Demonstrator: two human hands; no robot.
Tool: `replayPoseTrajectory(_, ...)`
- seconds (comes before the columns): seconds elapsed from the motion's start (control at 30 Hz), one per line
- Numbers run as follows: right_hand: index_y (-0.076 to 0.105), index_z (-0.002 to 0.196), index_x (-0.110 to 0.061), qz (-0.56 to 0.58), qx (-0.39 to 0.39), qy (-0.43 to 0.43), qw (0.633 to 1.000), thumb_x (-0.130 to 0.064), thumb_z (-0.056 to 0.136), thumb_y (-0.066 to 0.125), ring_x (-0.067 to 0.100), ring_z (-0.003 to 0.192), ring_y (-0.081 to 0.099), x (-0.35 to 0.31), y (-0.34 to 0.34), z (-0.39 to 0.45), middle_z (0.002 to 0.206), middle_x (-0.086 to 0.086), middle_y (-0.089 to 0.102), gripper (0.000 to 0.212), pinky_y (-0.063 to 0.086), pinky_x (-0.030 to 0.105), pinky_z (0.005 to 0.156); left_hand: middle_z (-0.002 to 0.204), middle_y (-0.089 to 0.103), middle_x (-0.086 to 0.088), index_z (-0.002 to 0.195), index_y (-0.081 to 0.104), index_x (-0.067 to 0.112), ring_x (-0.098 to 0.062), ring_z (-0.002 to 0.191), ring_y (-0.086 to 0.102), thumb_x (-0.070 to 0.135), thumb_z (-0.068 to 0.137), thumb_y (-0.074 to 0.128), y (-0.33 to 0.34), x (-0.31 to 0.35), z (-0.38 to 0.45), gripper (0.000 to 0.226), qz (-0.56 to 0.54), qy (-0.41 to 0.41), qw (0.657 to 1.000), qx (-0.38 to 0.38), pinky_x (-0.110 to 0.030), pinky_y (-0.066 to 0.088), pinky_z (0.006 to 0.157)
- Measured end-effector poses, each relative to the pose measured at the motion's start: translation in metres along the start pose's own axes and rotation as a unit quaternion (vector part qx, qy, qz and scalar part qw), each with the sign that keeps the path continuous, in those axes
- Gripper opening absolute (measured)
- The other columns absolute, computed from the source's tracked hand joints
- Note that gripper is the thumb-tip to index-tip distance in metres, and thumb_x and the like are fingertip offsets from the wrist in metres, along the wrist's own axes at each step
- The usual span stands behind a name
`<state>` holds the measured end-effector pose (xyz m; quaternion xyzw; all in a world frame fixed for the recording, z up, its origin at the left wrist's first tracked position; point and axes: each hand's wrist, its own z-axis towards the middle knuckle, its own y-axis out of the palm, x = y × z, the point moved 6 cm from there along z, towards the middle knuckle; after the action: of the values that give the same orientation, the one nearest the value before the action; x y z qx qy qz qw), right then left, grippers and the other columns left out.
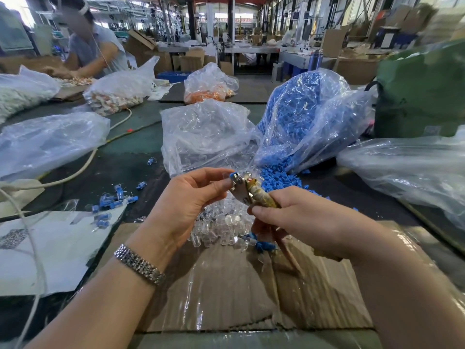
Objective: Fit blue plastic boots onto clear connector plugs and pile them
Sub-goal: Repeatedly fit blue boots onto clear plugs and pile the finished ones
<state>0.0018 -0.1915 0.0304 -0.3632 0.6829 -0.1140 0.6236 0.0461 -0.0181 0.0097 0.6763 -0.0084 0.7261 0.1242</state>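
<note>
We're on a factory floor, a hand-assembly hall by every sign. At twelve o'clock, steel columns [231,16] and long work benches [251,50] run deep into the building, with cardboard cartons [334,41] stacked at one o'clock. Close in, the tabletop [130,144] carries bulk bags: blue parts [299,107] at one o'clock, orange ones [205,93] at twelve (sacks, not retail packs). At ten o'clock another worker [93,46] sorts parts.

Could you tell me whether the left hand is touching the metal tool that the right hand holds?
Touching. The head view shows the left hand with its fingertips against the metal tool, whose handle the right hand grips.
</note>
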Motion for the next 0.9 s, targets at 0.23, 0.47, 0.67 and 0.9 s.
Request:
replayPoseTrajectory(0.23, 0.064, 0.096, -0.001, 0.009, 0.019, -0.004, 1.000, -0.039, 0.104, 0.052, 0.019, 0.061, 0.066, 0.004, 0.005, 0.006, 0.074, 0.011, 0.069, 0.041, 0.053, 0.033, 0.065, 0.104, 0.078, -0.006, 0.097, 0.083, 0.024, -0.021, 0.107, 0.070, 0.035, 0.061, 0.083, 0.002, -0.001, 0.001, 0.037, 0.034, 0.031, 0.999, 0.013, -0.039, 0.052, 0.102)
replayPoseTrajectory(0.47, 0.063, 0.099, 0.004, -0.002, 0.022, -0.009, 1.000, -0.040, 0.105, 0.049, 0.019, 0.049, 0.060, 0.006, 0.011, 0.013, 0.059, 0.007, 0.062, 0.047, 0.049, 0.024, 0.049, 0.101, 0.079, -0.004, 0.098, 0.082, 0.022, -0.016, 0.104, 0.072, 0.021, 0.074, 0.076, 0.000, 0.000, -0.001, 0.024, 0.071, 0.047, 0.996, 0.016, -0.027, 0.053, 0.093)
replayPoseTrajectory(0.67, 0.068, 0.102, -0.011, 0.051, 0.018, 0.011, 0.998, -0.061, 0.091, 0.054, 0.020, 0.068, 0.070, 0.015, -0.014, 0.005, 0.074, 0.000, 0.072, 0.053, 0.057, 0.037, 0.072, 0.091, 0.079, 0.000, 0.093, 0.080, 0.022, -0.014, 0.090, 0.074, 0.020, 0.079, 0.082, -0.042, 0.017, 0.001, 0.014, 0.183, 0.057, 0.974, 0.121, -0.028, 0.056, 0.083)
replayPoseTrajectory(0.9, 0.051, 0.078, -0.015, -0.224, 0.198, 0.100, 0.949, -0.053, 0.094, 0.062, 0.018, 0.069, 0.052, 0.046, -0.053, 0.011, 0.076, 0.002, 0.056, 0.042, 0.038, 0.036, 0.061, 0.101, 0.069, -0.001, 0.101, 0.073, 0.027, -0.024, 0.098, 0.064, 0.012, 0.082, 0.073, -0.089, 0.035, -0.001, 0.024, 0.551, 0.011, 0.793, 0.259, -0.040, 0.052, 0.088)
